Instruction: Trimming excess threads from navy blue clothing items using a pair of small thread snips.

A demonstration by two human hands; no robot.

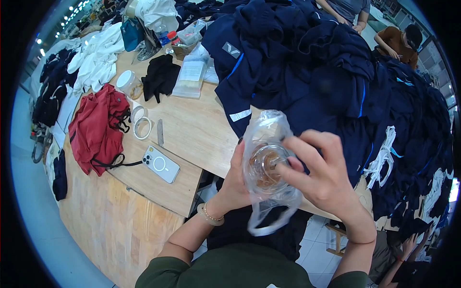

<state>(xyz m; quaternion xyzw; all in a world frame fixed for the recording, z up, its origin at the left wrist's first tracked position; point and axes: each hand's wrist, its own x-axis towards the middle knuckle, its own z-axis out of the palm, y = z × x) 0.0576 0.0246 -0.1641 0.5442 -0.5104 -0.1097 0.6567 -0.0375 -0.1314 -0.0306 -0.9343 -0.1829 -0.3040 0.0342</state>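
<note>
Gathering round a clear cup at the centre of the view, both hands are busy above the near edge of the wooden surface. Brownish contents show through the cup, and a thin plastic bag surrounds it, bunched at twelve o'clock, with a handle loop drooping at six. The left hand grips the bagged cup from its nine o'clock side, fingers partly hidden behind the plastic. The right hand comes in from three o'clock, its fingers curled over the rim — whether they pinch the bag, a lid or nothing, I cannot tell.

As for progress, the cup is up in hand, but it appears to sit within the bag, so the two have not been parted. Whether the top is sealed is unclear, and the contents have not been emptied out.

Farther out, a phone lies at nine o'clock from the cup, with a red garment beyond it and rolls of tape slightly higher. A lidded jar stands at ten. Navy garments heap up from twelve towards three, where white cords hang — none of these is in either hand.
</note>
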